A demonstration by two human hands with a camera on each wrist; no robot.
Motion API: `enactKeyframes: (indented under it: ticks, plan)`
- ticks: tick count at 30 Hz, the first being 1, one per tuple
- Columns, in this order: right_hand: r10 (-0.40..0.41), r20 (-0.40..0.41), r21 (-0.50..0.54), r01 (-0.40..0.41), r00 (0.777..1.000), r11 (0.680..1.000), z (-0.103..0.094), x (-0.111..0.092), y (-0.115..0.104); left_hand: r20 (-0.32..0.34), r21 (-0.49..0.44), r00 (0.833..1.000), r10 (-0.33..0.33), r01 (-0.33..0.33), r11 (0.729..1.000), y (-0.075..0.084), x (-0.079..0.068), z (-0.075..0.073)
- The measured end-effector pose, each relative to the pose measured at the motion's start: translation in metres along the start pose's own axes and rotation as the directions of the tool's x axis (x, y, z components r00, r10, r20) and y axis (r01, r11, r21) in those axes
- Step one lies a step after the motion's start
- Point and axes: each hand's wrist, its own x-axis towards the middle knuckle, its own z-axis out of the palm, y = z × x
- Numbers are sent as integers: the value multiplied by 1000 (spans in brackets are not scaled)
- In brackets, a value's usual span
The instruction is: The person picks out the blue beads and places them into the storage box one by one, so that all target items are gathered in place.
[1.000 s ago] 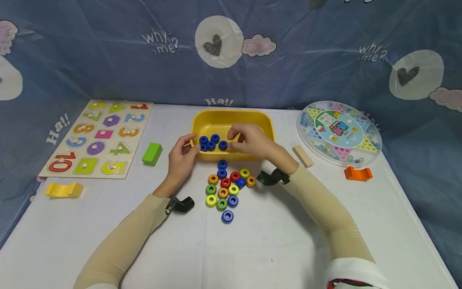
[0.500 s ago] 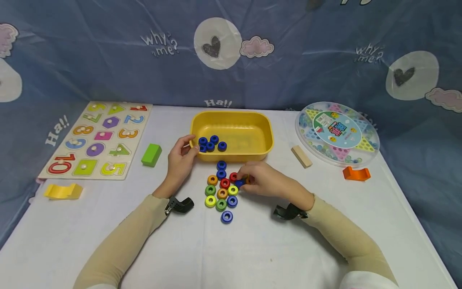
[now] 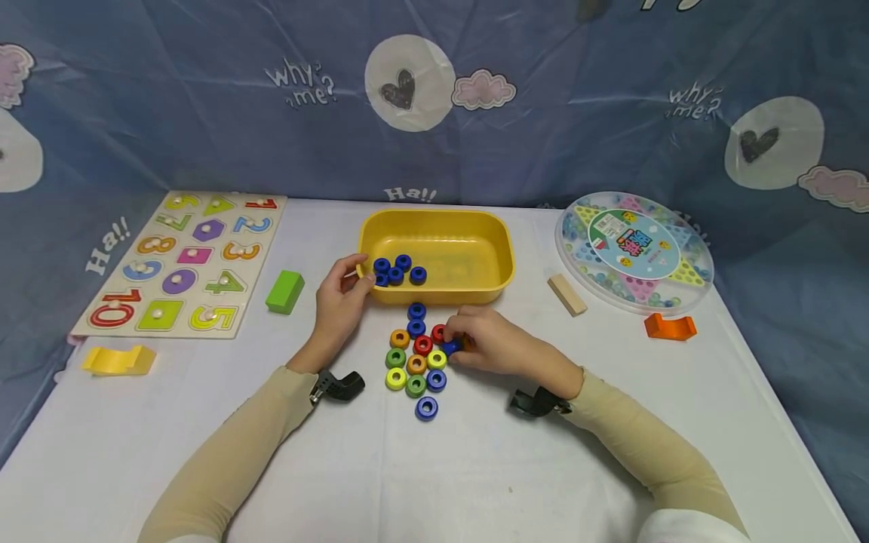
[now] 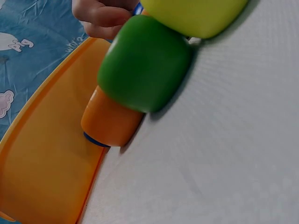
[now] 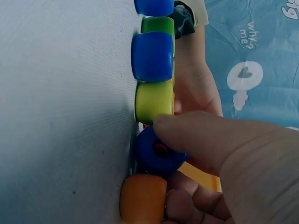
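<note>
Blue bead [image 5: 148, 159] is clamped between the thumb [image 5: 198, 135] and the bent fingers of the right hand [image 3: 498, 343]. It lies tipped on its side, its hole facing the right wrist camera, and seems to rest on the white cloth [image 3: 400, 475]. How far the fingertips go around its back I cannot tell surely, since the bead covers part of them.

Counted from this bead in the head view, an orange bead [image 5: 142, 200] is close at three o'clock, under the same fingers; a red bead [image 3: 437, 332] is at about eleven, and a yellow bead [image 3: 437, 359] at eight. Because these stand so close, a wide grip could drag the orange one along or push the yellow one away. The round side may also roll out if the thumb presses off-centre.

Farther, at ten o'clock, the left hand [image 3: 342, 298] pinches the rim of the yellow tray [image 3: 462, 260] at its near left corner. The tray is at twelve, with five blue pieces [image 3: 396, 276] inside. If that hand pulled down, I think the tray could tilt and these pieces slide. At two o'clock lies a wooden block [image 3: 566, 294].
</note>
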Motion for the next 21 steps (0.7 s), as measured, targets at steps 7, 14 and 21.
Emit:
enactKeyframes:
  ticks: [7,14,21]
  plan:
    - [-9,2,21,9,1000,1000,-2,1,-1,2,6,1000,0,0,1000,2,0,-1]
    - [-41,-135,132,59,990,990,-37,13,1,1,-5,1000,-1,1,1000,1,1,-1]
    - [115,-174,143,-91,978,986,-61,52,22,5,-26,1000,1,-1,1000,0,1,0]
